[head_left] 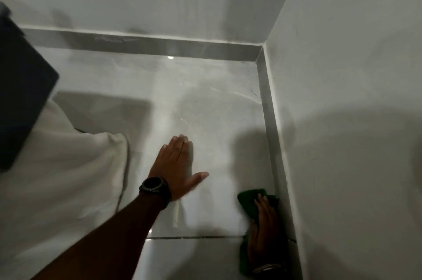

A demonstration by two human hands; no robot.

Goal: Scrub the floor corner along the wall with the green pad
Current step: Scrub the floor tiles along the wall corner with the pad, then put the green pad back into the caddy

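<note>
Crumpled green pad (pixel 250 203), right hand (pixel 262 231) pressing it

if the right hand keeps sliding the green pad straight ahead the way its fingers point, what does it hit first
The right hand points along the grey skirting strip of the right wall. The floor ahead looks bare, so the green pad would probably first meet the back-wall skirting in the corner, though depth is hard to judge.

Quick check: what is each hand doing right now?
Left hand: open, flat on the floor, holding nothing.
Right hand: pressing the green pad down.
</note>
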